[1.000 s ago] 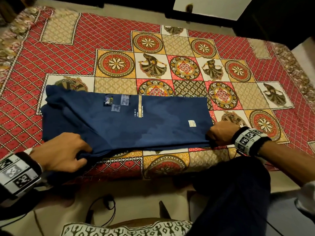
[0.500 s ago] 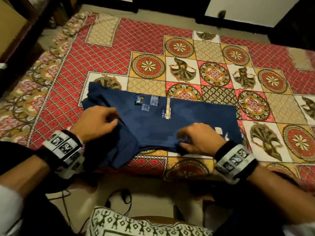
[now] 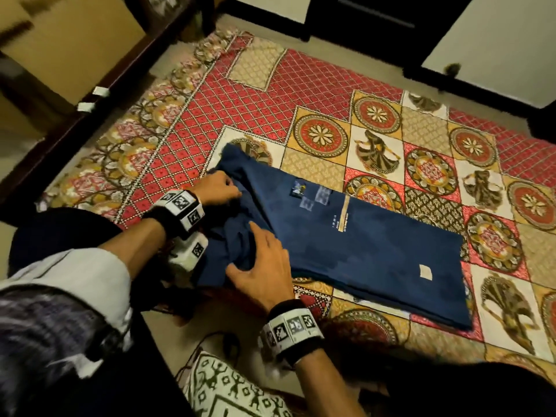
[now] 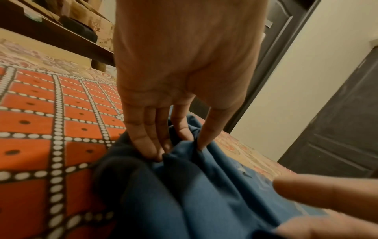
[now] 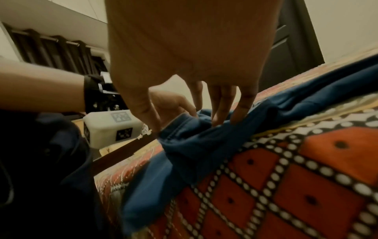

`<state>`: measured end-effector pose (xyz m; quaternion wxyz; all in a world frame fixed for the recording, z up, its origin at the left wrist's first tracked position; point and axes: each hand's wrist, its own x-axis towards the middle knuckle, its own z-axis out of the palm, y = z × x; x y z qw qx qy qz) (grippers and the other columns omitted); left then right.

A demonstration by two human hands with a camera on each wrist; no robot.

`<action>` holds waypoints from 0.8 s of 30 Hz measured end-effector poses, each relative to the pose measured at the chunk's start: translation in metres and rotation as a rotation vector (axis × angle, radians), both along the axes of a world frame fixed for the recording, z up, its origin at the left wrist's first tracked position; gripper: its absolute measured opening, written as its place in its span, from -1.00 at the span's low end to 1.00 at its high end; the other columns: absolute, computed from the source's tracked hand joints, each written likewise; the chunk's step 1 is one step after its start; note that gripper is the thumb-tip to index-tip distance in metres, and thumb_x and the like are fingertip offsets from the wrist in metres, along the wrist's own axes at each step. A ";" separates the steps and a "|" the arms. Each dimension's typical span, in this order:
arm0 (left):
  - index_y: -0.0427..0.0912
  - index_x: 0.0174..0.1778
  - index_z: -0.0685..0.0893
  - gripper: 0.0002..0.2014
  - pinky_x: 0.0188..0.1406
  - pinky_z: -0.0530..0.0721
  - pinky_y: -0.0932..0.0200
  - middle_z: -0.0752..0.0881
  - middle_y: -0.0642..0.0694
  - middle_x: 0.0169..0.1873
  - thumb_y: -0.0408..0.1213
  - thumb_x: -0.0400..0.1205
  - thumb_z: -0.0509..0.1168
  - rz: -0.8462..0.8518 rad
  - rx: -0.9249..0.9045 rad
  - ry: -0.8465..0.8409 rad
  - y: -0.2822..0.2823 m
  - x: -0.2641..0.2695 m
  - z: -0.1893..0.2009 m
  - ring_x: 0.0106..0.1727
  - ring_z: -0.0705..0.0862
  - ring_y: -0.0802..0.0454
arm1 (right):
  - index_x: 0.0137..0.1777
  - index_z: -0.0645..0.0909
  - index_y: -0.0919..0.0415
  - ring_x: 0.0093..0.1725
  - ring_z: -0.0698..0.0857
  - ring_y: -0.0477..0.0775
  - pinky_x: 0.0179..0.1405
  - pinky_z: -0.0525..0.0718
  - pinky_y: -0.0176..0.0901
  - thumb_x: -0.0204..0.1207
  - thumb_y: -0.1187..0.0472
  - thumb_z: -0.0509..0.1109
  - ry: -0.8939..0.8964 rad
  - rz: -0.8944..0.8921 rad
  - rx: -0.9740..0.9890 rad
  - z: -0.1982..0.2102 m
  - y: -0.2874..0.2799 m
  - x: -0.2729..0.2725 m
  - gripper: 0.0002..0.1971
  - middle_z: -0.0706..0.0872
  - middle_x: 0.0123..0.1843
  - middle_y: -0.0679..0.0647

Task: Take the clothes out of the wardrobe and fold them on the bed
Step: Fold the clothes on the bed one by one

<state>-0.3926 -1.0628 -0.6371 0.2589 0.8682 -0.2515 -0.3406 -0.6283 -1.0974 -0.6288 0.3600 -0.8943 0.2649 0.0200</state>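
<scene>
Pinching now, both hands at once, on the bunched end of the shirt! It lies long and flat along the bed's near edge, that rumpled end closest to the near left corner and spilling a little over the side. The left hand sits at the far side of the bunch; the left wrist view shows its fingers and thumb closed on a ridge of blue cloth. The right hand works the near side, and the right wrist view shows its fingertips pressed down on the fabric with the thumb tucked against a fold, so it grips too. The two hands are close, a small gap of crumpled cloth between them.

The rest of the shirt is smooth, with a pale vertical stripe near the middle and a small pale tag toward its right end. Under it, the bedcover shows red lattice, round medallions and dancing figures. Each wrist carries a band with black-and-white markers. Down by the near edge, a patterned cushion lies on the floor with a dark cable just beside it. Off the left edge runs a dark wooden rail; past the far edge stand dark doors and pale wall.
</scene>
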 end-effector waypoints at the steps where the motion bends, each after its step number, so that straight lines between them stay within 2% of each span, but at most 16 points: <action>1: -0.20 -0.38 0.51 -0.73 -0.36 0.40 0.04 0.49 -0.21 -0.44 -0.23 0.57 0.40 0.033 -0.039 0.051 0.000 0.001 0.003 -0.36 0.49 -0.07 | 0.78 0.16 -0.02 0.63 0.37 0.14 0.56 0.34 0.17 0.41 -0.22 0.48 -0.009 -0.010 0.046 0.002 0.001 0.004 -0.03 0.39 0.67 0.01; 3: -0.17 -0.42 0.48 -0.70 -0.39 0.55 0.06 0.52 -0.21 -0.42 -0.22 0.55 0.43 0.103 -0.102 0.154 0.000 0.006 0.004 -0.39 0.58 -0.10 | 0.78 0.14 0.00 0.63 0.38 0.19 0.58 0.38 0.20 0.43 -0.23 0.53 0.022 -0.042 0.076 0.003 0.004 0.015 -0.01 0.36 0.70 0.04; 5: -0.20 -0.40 0.51 -0.72 -0.41 0.72 -0.03 0.54 -0.23 -0.39 -0.31 0.59 0.41 0.154 -0.102 0.195 0.003 0.010 0.004 -0.40 0.62 -0.15 | 0.74 0.22 0.06 0.54 0.49 0.29 0.49 0.53 0.24 0.43 -0.23 0.56 0.076 -0.088 0.030 0.002 0.004 0.026 -0.04 0.44 0.63 0.13; 7: -0.30 -0.28 0.59 -0.84 -0.47 0.76 -0.01 0.56 -0.28 -0.35 -0.41 0.61 0.36 0.143 -0.070 0.205 0.007 0.010 0.005 -0.39 0.61 -0.16 | 0.58 0.47 0.08 0.39 0.64 0.35 0.32 0.65 0.18 0.47 -0.07 0.56 0.113 -0.114 -0.024 0.002 0.004 0.035 -0.31 0.66 0.43 0.21; 9: -0.34 -0.22 0.64 -0.91 -0.51 0.74 0.06 0.59 -0.30 -0.35 -0.45 0.61 0.34 0.119 -0.038 0.216 0.011 0.010 0.009 -0.41 0.62 -0.17 | 0.32 0.68 0.03 0.20 0.75 0.32 0.10 0.73 0.14 0.47 0.08 0.50 0.055 -0.121 -0.014 0.006 0.007 0.038 -0.60 0.83 0.15 0.18; 10: -0.37 -0.20 0.66 -0.92 -0.50 0.73 0.07 0.61 -0.30 -0.36 -0.46 0.61 0.35 0.106 -0.020 0.223 0.012 0.011 0.012 -0.42 0.65 -0.19 | 0.21 0.72 0.01 0.11 0.78 0.28 0.03 0.75 0.13 0.44 0.10 0.48 0.004 -0.115 0.009 0.010 0.011 0.036 -0.67 0.85 0.06 0.14; 12: -0.38 -0.14 0.69 -0.96 -0.40 0.75 0.02 0.68 -0.31 -0.34 -0.46 0.60 0.37 0.086 0.008 0.223 0.017 0.016 0.017 -0.39 0.74 -0.25 | 0.08 0.73 -0.02 0.01 0.78 0.20 -0.05 0.75 0.09 0.37 0.11 0.46 -0.078 -0.022 0.046 0.019 0.025 0.030 -0.73 0.85 -0.02 0.04; 14: -0.40 -0.04 0.69 -0.90 -0.34 0.78 -0.04 0.74 -0.34 -0.26 -0.44 0.58 0.39 0.091 0.018 0.210 0.021 0.023 0.018 -0.34 0.77 -0.27 | 0.03 0.72 -0.02 0.00 0.75 0.15 -0.06 0.70 0.05 0.33 0.14 0.45 -0.088 0.176 0.042 0.026 0.043 0.020 -0.75 0.81 -0.03 -0.01; 17: -0.43 -0.07 0.72 -0.81 -0.39 0.76 0.02 0.74 -0.32 -0.25 -0.32 0.60 0.42 0.087 0.020 0.208 0.021 0.023 0.015 -0.33 0.74 -0.22 | 0.00 0.75 0.03 -0.04 0.67 0.20 -0.06 0.64 0.13 0.35 0.19 0.45 0.004 0.360 -0.022 0.021 0.059 0.010 -0.78 0.67 -0.09 0.03; 20: -0.31 -0.15 0.72 -0.83 -0.31 0.76 0.01 0.74 -0.27 -0.32 -0.26 0.57 0.50 0.080 0.061 0.154 0.020 0.014 0.013 -0.33 0.71 -0.19 | -0.05 0.79 0.07 -0.04 0.66 0.19 0.02 0.65 0.18 0.37 0.23 0.45 0.096 0.340 -0.014 0.013 0.053 0.007 -0.82 0.65 -0.07 0.03; 22: -0.33 -0.17 0.75 -0.89 -0.28 0.78 -0.03 0.77 -0.32 -0.27 -0.34 0.52 0.48 0.078 0.096 0.107 0.022 0.013 0.011 -0.30 0.73 -0.20 | -0.05 0.81 0.05 0.00 0.67 0.13 0.06 0.65 0.08 0.40 0.25 0.44 0.110 0.329 0.026 0.013 0.048 0.006 -0.81 0.68 -0.04 -0.01; 24: -0.32 -0.23 0.73 -0.95 -0.35 0.70 0.06 0.72 -0.29 -0.31 -0.40 0.49 0.40 0.080 0.134 0.036 0.024 0.015 0.014 -0.30 0.70 -0.18 | -0.05 0.82 -0.01 0.03 0.68 0.07 0.08 0.65 -0.02 0.41 0.26 0.42 0.106 0.341 0.073 0.016 0.045 0.006 -0.79 0.72 -0.01 -0.06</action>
